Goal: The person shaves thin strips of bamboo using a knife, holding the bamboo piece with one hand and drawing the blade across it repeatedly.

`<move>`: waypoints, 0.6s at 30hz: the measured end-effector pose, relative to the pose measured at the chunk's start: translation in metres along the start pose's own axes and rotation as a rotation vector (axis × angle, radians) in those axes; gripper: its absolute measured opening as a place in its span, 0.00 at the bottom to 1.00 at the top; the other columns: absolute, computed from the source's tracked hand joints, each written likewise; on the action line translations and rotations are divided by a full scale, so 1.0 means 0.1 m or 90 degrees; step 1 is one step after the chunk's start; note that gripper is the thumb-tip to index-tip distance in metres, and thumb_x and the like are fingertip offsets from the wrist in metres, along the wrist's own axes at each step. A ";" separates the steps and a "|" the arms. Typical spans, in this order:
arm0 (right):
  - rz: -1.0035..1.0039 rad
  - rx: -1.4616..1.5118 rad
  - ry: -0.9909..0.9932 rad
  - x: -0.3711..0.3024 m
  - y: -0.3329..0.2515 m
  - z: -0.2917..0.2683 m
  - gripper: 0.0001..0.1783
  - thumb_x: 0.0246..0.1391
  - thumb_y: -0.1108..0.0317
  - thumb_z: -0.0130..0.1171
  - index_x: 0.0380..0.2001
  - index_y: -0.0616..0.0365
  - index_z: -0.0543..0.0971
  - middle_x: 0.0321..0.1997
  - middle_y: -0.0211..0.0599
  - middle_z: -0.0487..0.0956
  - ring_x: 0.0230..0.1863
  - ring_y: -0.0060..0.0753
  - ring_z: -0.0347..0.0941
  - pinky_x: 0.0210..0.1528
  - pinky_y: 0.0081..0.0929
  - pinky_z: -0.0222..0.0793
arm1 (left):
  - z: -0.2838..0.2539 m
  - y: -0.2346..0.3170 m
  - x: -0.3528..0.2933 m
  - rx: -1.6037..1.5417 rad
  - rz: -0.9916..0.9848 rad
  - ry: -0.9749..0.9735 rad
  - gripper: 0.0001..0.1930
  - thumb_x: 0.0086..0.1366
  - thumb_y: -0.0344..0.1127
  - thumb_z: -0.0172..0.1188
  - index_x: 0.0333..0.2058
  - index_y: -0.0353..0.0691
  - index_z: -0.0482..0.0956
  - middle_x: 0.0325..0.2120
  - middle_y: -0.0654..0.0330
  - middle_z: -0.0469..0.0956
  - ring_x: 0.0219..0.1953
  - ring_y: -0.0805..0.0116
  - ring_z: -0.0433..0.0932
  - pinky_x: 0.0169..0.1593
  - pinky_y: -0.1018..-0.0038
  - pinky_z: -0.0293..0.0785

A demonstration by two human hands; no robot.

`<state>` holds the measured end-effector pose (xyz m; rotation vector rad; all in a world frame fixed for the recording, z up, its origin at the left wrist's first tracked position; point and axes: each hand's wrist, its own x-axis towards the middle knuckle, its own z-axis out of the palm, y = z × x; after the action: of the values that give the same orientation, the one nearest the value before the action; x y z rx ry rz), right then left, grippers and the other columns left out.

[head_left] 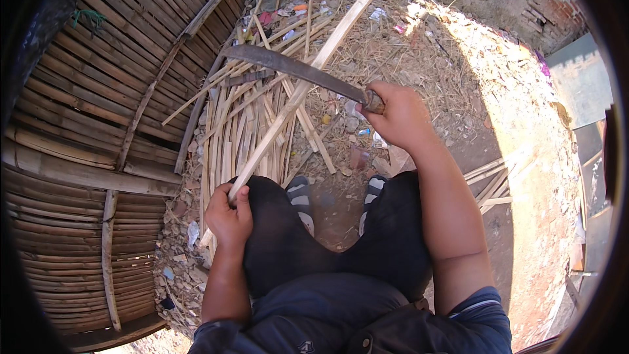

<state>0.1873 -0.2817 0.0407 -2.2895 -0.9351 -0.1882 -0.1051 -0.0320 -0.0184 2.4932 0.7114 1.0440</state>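
My left hand (228,215) grips the near end of a long pale bamboo strip (314,65), resting it on my left knee. The strip runs up and to the right, out past the top of the picture. My right hand (397,117) is closed on the handle of a long dark machete (288,65). Its blade points left and lies across the strip about midway along it. I am seated, with dark trousers and striped sandals (300,195) below.
A pile of split bamboo strips (242,137) lies on the ground in front of my left knee. A woven bamboo wall (98,124) fills the left side. Straw and litter cover the ground ahead; more strips (491,183) lie at the right.
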 end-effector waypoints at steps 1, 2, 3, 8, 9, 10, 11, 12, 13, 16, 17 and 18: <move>0.063 0.005 0.036 0.02 0.04 -0.03 0.15 0.53 0.57 0.73 0.38 0.54 0.83 0.30 0.46 0.83 0.34 0.58 0.81 0.37 0.48 0.75 | 0.00 0.01 0.00 0.002 -0.003 -0.003 0.18 0.68 0.48 0.72 0.37 0.35 0.82 0.19 0.55 0.77 0.19 0.59 0.75 0.25 0.65 0.70; 0.073 0.023 0.056 0.03 0.07 -0.04 0.16 0.54 0.56 0.74 0.38 0.54 0.83 0.30 0.46 0.83 0.34 0.58 0.81 0.37 0.47 0.74 | 0.00 0.01 0.00 -0.001 -0.007 -0.007 0.18 0.68 0.48 0.71 0.37 0.35 0.82 0.19 0.55 0.77 0.19 0.59 0.75 0.25 0.65 0.70; 0.083 0.044 0.075 0.04 0.09 -0.04 0.16 0.54 0.56 0.74 0.38 0.55 0.83 0.30 0.47 0.83 0.33 0.58 0.80 0.37 0.47 0.74 | 0.00 -0.01 0.00 -0.002 -0.009 -0.012 0.18 0.68 0.48 0.71 0.36 0.35 0.82 0.19 0.55 0.77 0.18 0.60 0.75 0.25 0.65 0.70; -0.015 0.033 -0.066 -0.03 -0.08 -0.01 0.15 0.53 0.58 0.73 0.37 0.54 0.82 0.31 0.46 0.83 0.36 0.58 0.81 0.38 0.49 0.76 | 0.00 0.01 0.00 0.001 0.000 -0.004 0.18 0.68 0.48 0.71 0.36 0.35 0.82 0.19 0.56 0.77 0.18 0.62 0.75 0.25 0.66 0.70; -0.057 0.002 -0.109 -0.06 -0.15 0.00 0.15 0.52 0.59 0.72 0.37 0.54 0.82 0.32 0.45 0.83 0.37 0.58 0.82 0.39 0.50 0.76 | 0.00 0.02 0.00 0.004 0.000 -0.005 0.18 0.68 0.48 0.72 0.36 0.36 0.82 0.19 0.56 0.77 0.18 0.62 0.75 0.25 0.66 0.70; -0.099 -0.030 -0.153 -0.08 -0.20 0.01 0.15 0.51 0.60 0.72 0.37 0.54 0.81 0.32 0.45 0.83 0.38 0.58 0.82 0.39 0.50 0.77 | 0.00 0.04 0.01 0.006 0.000 -0.006 0.18 0.68 0.48 0.72 0.36 0.36 0.82 0.19 0.57 0.77 0.18 0.62 0.75 0.25 0.67 0.70; -0.151 -0.038 -0.182 -0.10 -0.18 0.08 0.14 0.49 0.61 0.71 0.37 0.53 0.80 0.33 0.44 0.83 0.40 0.57 0.82 0.41 0.52 0.77 | 0.00 0.05 0.01 0.008 0.003 -0.010 0.18 0.68 0.47 0.72 0.36 0.36 0.82 0.19 0.57 0.77 0.18 0.63 0.75 0.25 0.67 0.70; -0.150 -0.038 -0.187 -0.11 -0.21 0.09 0.14 0.50 0.61 0.71 0.38 0.53 0.80 0.33 0.44 0.83 0.40 0.58 0.82 0.40 0.52 0.77 | -0.01 0.04 0.01 0.012 0.004 -0.012 0.18 0.68 0.47 0.72 0.36 0.36 0.82 0.19 0.57 0.77 0.18 0.63 0.75 0.25 0.67 0.70; -0.149 -0.037 -0.192 -0.13 -0.26 0.07 0.14 0.50 0.60 0.71 0.38 0.53 0.81 0.33 0.45 0.83 0.39 0.58 0.82 0.40 0.51 0.77 | -0.01 0.04 0.00 0.017 0.006 -0.014 0.18 0.67 0.47 0.72 0.36 0.36 0.82 0.19 0.57 0.77 0.18 0.63 0.75 0.25 0.67 0.70; -0.063 -0.002 -0.156 -0.07 -0.18 -0.03 0.15 0.52 0.58 0.71 0.40 0.52 0.83 0.35 0.47 0.85 0.41 0.58 0.83 0.42 0.51 0.77 | -0.02 0.02 0.00 -0.007 -0.005 -0.009 0.18 0.67 0.47 0.72 0.36 0.36 0.82 0.19 0.57 0.78 0.18 0.63 0.75 0.25 0.68 0.70; -0.020 0.015 -0.135 -0.03 -0.10 -0.08 0.16 0.53 0.57 0.71 0.42 0.52 0.83 0.35 0.48 0.85 0.41 0.58 0.83 0.43 0.52 0.77 | -0.02 0.01 -0.01 -0.001 -0.010 -0.009 0.18 0.68 0.47 0.72 0.36 0.36 0.82 0.19 0.57 0.77 0.18 0.63 0.75 0.25 0.68 0.70; 0.028 0.014 -0.074 0.01 0.03 -0.11 0.17 0.54 0.55 0.71 0.42 0.52 0.84 0.36 0.49 0.85 0.41 0.58 0.83 0.43 0.52 0.77 | -0.01 0.01 0.00 0.002 -0.013 -0.010 0.18 0.68 0.47 0.72 0.36 0.36 0.82 0.19 0.57 0.77 0.18 0.63 0.75 0.25 0.68 0.70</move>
<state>0.1911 -0.2898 0.0478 -2.3177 -0.9395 -0.0262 -0.1059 -0.0324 -0.0171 2.4891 0.7330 1.0160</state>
